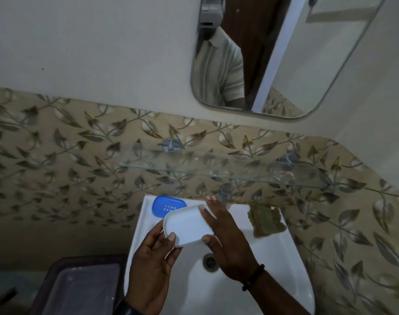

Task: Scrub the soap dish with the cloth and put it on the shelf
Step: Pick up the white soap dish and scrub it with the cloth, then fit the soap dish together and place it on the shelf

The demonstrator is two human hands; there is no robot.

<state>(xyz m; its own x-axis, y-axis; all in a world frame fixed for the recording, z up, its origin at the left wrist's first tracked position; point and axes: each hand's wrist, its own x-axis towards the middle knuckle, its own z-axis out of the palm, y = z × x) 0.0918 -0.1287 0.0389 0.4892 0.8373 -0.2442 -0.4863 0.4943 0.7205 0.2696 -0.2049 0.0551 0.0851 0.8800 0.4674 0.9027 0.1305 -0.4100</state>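
Note:
A white oval soap dish [186,225] is held over the white sink [273,264], tilted with its hollow side toward me. My left hand [152,271] grips its lower left edge with thumb and fingers. My right hand [226,242] rests against its right side, thumb on the lower edge and fingers spread along the rim. A blue perforated soap dish part [165,205] lies on the sink's back left corner. A greenish-brown cloth [265,219] lies on the sink's back right corner. A glass shelf [228,172] is mounted on the wall above the sink.
A tap [226,192] sits at the back of the sink, and the drain [210,261] shows below my hands. A dark container with a pale lid [80,289] stands left of the sink. A mirror [273,55] hangs above the shelf.

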